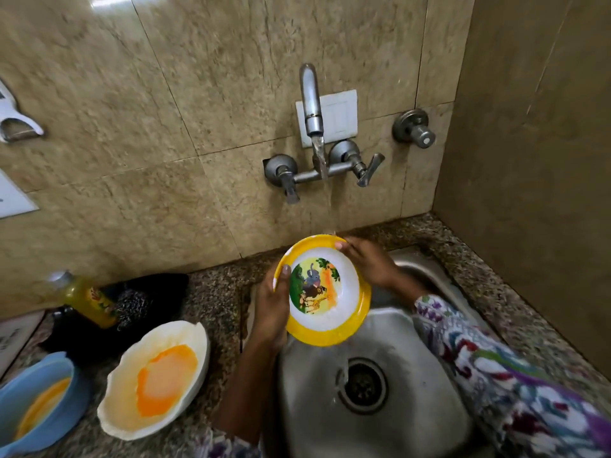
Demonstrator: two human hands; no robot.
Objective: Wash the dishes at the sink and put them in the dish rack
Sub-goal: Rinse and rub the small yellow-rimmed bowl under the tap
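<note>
Two hands hold one yellow-rimmed bowl (pixel 325 290) tilted over the steel sink (pixel 380 408), its picture of cartoon animals facing up toward us. The left hand (pixel 272 312) grips the bowl at its nine o'clock edge, thumb hooked over the rim and onto the white inside, the other fingers hidden behind. The right hand (pixel 367 262) grips the rim at about one o'clock, fingertips curled over the yellow edge. Water runs from the wall tap (pixel 312 104) at twelve o'clock and strikes the bowl's top edge just beside the right hand's fingers. The drain (pixel 362 385) sits below the bowl at six o'clock. On the granite counter (pixel 218 292), at eight o'clock from the bowl, lies a white scalloped dish (pixel 155 380) stained orange, and further toward the left edge a blue bowl (pixel 36 401) with orange residue. Behind them, at nine o'clock, stands a yellow bottle (pixel 87 300) touching a dark scrubber (pixel 132 309).
</note>
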